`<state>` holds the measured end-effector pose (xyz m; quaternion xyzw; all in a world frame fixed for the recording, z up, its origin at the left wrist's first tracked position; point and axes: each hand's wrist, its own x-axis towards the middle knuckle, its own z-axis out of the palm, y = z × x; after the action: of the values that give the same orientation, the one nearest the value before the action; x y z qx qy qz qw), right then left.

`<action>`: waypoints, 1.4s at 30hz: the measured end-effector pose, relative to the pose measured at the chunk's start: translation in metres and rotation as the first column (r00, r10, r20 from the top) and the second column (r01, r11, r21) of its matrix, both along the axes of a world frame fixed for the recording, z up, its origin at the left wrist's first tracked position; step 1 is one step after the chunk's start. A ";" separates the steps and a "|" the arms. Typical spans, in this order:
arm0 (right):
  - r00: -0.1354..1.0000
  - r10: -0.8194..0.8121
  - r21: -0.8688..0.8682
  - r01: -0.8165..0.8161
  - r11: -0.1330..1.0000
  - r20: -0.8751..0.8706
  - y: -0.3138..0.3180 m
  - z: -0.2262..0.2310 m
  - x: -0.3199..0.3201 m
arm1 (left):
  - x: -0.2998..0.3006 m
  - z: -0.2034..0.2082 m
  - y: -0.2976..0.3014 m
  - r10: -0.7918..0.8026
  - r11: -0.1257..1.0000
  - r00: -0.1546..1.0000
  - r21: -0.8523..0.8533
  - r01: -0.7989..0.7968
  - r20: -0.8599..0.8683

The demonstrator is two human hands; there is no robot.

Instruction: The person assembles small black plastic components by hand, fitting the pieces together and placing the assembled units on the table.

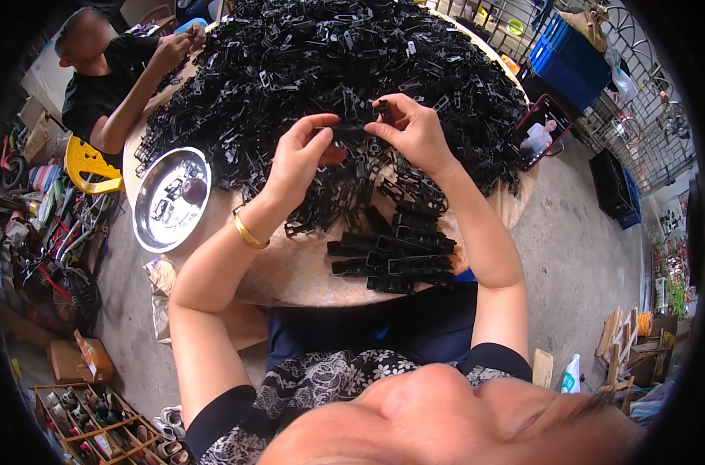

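A big heap of small black plastic pieces, clip-like with slots, covers most of the round table. Over its near edge I raise both hands. My left hand, a gold bangle on its wrist, is closed with thumb and fingers on one end of a short dark strip of black plastic pieces. My right hand pinches at the other end, where a black piece shows between thumb and fingers. Exact contact is hard to make out. Below my right hand lie several stacked rows of black pieces.
A round metal tray with a few pieces and a dark round object stands at the left. A phone leans at the right. Across on the left, another person handles pieces beside a yellow chair. The patterned tabletop shows nearest me.
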<state>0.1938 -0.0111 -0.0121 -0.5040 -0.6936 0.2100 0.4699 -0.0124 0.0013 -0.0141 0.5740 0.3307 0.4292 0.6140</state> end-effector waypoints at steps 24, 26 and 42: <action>0.815 -0.498 0.699 0.171 0.694 0.295 0.001 0.011 -0.001 | -0.002 0.013 0.002 0.027 0.982 0.947 0.184 0.034 -0.319; 0.778 -0.561 0.737 0.197 0.646 0.284 -0.001 0.012 -0.003 | -0.003 0.010 0.003 -0.080 0.995 0.996 0.064 0.083 -0.040; 0.963 -0.025 0.452 -0.104 0.886 0.270 -0.024 0.015 -0.023 | -0.002 0.005 0.004 -0.012 0.972 0.986 -0.229 0.051 0.167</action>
<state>0.1711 -0.0347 0.0032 -0.3870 -0.7908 -0.0215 0.4737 -0.0144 0.0049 -0.0090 0.4658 0.3176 0.4237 0.7090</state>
